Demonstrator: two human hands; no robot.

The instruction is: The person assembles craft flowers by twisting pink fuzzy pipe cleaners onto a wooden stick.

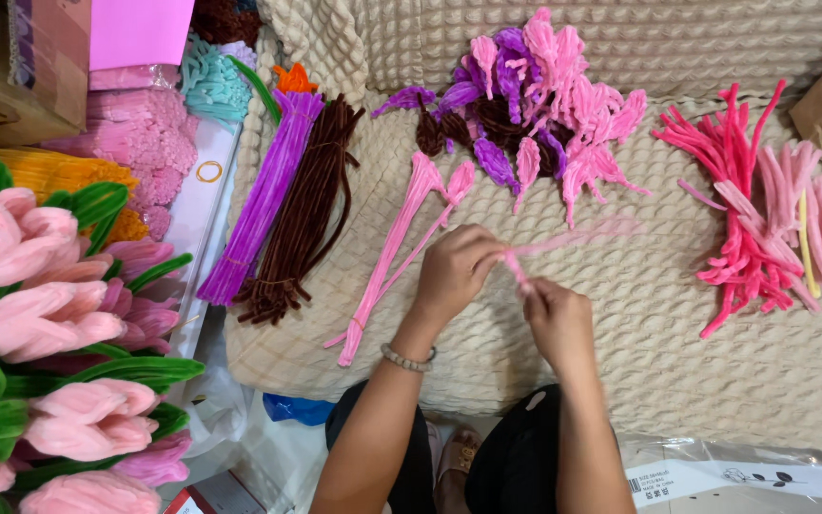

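Pale pink pipe cleaner [563,238], purple bundle [261,202], brown bundle [304,211], cream waffle-textured blanket [696,333], pink tulips [40,324] with green leaves.

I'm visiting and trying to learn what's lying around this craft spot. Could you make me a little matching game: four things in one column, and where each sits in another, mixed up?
Things:
1. purple stem bundle
2. pink tulips
3. hot pink stem pile
4. pale pink stem

Places:
A. far right on the cream blanket
B. held between the left hand and right hand
C. left edge of the view, with green leaves
D. lying beside the brown stem bundle

Pairs: 1-D, 2-C, 3-A, 4-B
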